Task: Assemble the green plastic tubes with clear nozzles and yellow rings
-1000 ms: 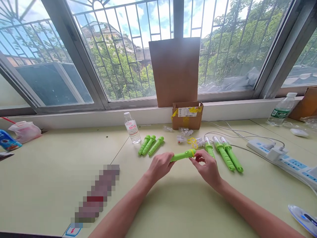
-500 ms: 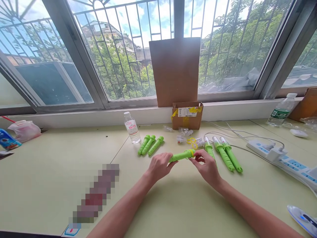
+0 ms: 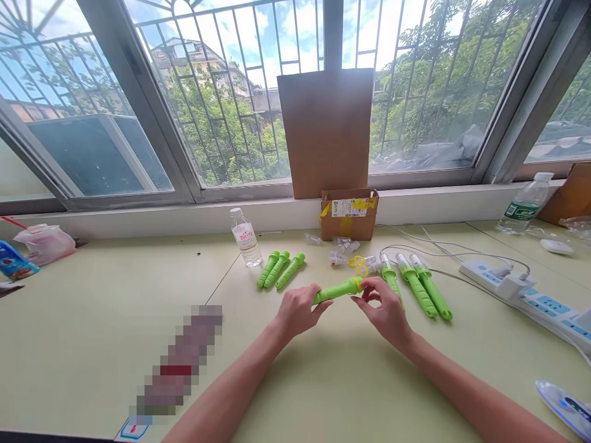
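Observation:
My left hand (image 3: 300, 309) is closed around a green plastic handle (image 3: 336, 291), which lies almost level above the table with its right end slightly raised. A yellow ring (image 3: 358, 283) sits around that right end. The fingers of my right hand (image 3: 384, 306) are bent and pinch at the ring; their tips are partly hidden. Behind my left hand lie three similar green handles (image 3: 290, 271) without clear tops. To the right of my right hand are three green sticks (image 3: 418, 287) with clear tips. Loose yellow rings (image 3: 359, 263) and clear plastic caps (image 3: 340, 255) lie beyond the held handle.
A small cardboard box (image 3: 349, 229) stands by the window, with a water bottle (image 3: 247, 239) to its left. On the right are a white power strip (image 3: 545, 301), cables and another bottle (image 3: 524, 206). A blurred-out object (image 3: 180, 363) lies front left.
Hardly anything differs. Both hands keep their hold on the green handle, which has tilted or shifted very slightly.

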`<state>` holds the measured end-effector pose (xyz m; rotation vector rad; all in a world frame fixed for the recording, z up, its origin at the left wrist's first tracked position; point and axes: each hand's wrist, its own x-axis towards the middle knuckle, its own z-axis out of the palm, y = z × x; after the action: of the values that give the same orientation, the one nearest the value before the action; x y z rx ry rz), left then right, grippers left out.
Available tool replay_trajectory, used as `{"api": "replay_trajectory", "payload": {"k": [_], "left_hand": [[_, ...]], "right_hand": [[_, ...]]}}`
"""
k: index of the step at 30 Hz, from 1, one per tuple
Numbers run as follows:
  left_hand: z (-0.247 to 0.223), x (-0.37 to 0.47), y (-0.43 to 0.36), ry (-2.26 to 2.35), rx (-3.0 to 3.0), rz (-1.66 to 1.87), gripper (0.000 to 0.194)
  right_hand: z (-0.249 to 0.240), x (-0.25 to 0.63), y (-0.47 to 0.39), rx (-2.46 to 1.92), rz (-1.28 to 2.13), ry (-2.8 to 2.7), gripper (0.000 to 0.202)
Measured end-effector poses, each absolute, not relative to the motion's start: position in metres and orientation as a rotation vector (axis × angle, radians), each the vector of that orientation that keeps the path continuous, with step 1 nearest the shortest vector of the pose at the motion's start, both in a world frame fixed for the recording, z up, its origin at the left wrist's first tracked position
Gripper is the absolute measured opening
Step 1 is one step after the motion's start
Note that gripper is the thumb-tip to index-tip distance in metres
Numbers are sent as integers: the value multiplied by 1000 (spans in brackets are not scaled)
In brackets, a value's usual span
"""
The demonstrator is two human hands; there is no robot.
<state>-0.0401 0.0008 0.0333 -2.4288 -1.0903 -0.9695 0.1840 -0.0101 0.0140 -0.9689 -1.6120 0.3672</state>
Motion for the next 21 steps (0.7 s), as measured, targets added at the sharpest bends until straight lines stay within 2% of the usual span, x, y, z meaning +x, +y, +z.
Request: {"api": "replay_trajectory", "payload": {"k": [8, 21], "left_hand": [[31, -36, -1, -1182, -2481, -957, 30], [31, -37, 0, -1226, -2524, -957, 26]], "right_hand": [[14, 183, -10, -967, 357, -1578, 12], [17, 183, -11, -981, 378, -1579, 11]]}}
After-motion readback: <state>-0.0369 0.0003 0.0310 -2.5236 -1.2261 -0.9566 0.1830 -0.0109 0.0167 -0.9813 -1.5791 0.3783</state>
